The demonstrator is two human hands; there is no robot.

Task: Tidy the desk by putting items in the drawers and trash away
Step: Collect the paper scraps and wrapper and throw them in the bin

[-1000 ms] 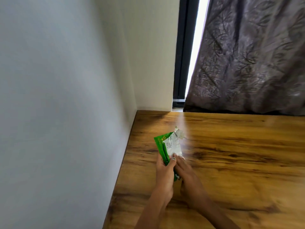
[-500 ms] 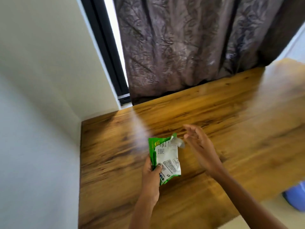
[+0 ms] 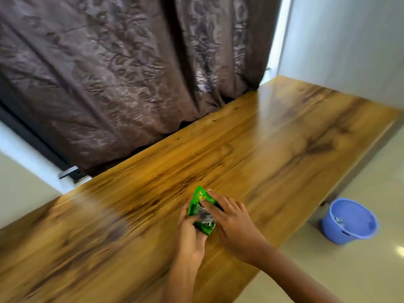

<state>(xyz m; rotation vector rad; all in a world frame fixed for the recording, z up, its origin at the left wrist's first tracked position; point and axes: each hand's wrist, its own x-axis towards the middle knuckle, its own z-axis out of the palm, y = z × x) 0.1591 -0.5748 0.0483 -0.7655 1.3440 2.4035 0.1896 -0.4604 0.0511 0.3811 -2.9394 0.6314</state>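
Left hand (image 3: 189,236) and right hand (image 3: 235,226) were bare: no gloves, rings or watch; both forearms were uncovered by sleeves.

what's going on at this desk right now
A person is holding a crumpled green and white plastic wrapper just above the wooden desk top. The left hand grips its lower end, and the right hand presses its fingers on the upper part, seemingly folding or squashing it. A blue plastic bucket stands on the floor by the desk's right end, possibly where the wrapper will go. A brown patterned curtain hangs behind the desk.
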